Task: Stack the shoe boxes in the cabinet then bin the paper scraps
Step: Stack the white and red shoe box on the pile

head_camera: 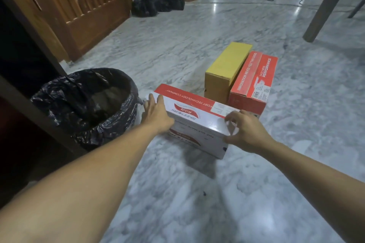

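Observation:
A white and red shoe box (197, 118) lies on the marble floor in front of me. My left hand (156, 114) rests flat against its left end with straight fingers. My right hand (245, 130) curls over its right end, fingers on the lid and thumb on the near side. Behind it stand a yellow box (225, 71) and a red box (254, 81), side by side. The dark open cabinet (21, 61) is at the left.
A bin lined with a black bag (87, 102) stands left of the white box, beside the cabinet's wooden door (83, 6). Black bags (156, 2) and a person's legs are at the back. Cables and a table leg (327, 6) lie far right.

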